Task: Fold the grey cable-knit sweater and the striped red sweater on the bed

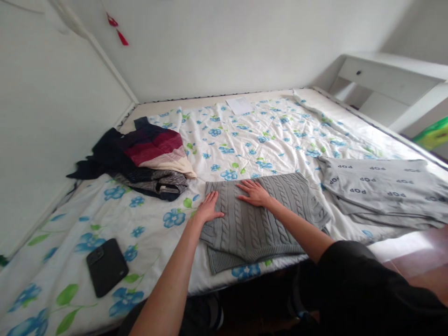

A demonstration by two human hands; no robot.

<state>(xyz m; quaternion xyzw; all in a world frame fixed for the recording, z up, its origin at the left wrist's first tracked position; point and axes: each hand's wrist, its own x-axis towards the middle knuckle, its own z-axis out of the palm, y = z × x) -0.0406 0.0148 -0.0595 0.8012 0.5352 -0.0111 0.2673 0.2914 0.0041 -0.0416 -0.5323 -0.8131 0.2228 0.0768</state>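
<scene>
- Lengthwise left-to-right before me: grey sweater (pixel 250 228), ribbed hem (pixel 227 262) nearest
- Left hand (pixel 210 210), right hand (pixel 255 193) splayed open atop; right forearm (pixel 301 228) covering part
- Dark clothes (pixel 115 151) left, POP-print garment (pixel 380 184) right

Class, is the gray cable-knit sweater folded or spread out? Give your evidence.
Folded. The gray cable-knit sweater lies in layers, with a second ribbed edge showing beneath the top one.
</scene>
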